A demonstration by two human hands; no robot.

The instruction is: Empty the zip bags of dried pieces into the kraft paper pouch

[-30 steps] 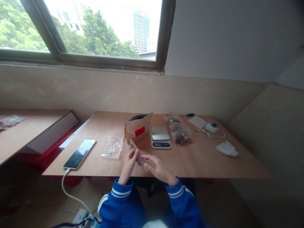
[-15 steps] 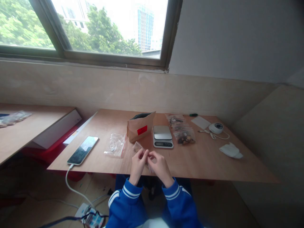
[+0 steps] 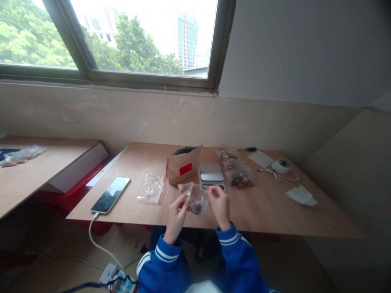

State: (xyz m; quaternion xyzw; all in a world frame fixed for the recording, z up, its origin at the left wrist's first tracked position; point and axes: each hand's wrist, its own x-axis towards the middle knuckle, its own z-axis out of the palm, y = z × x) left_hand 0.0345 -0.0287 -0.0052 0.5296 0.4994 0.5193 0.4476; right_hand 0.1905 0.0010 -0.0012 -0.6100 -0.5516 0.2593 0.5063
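A clear plastic zip bag (image 3: 200,197) hangs stretched between my hands over the near part of the table, with something small and dark low in it. My left hand (image 3: 177,213) pinches its left side. At the upper right, my right hand (image 3: 220,203) has thumb and fingers closed on the bag's edge. Just beyond stands a brown paper pouch (image 3: 174,173) with a red label, its top open. The digital scale (image 3: 211,172) sits beside the pouch, its front partly hidden by the zip bag and my right hand.
Left of the pouch lies another clear zip bag (image 3: 151,188), then a phone (image 3: 110,195) on a charging cable. Several filled zip bags (image 3: 241,178) lie right of the scale. Farther right are a white camera (image 3: 280,165) with its cord and a crumpled tissue (image 3: 301,195).
My hands were close together on the folded or bunched bag. They have moved apart, the right hand going right and upward, and the bag is now spread out between them.
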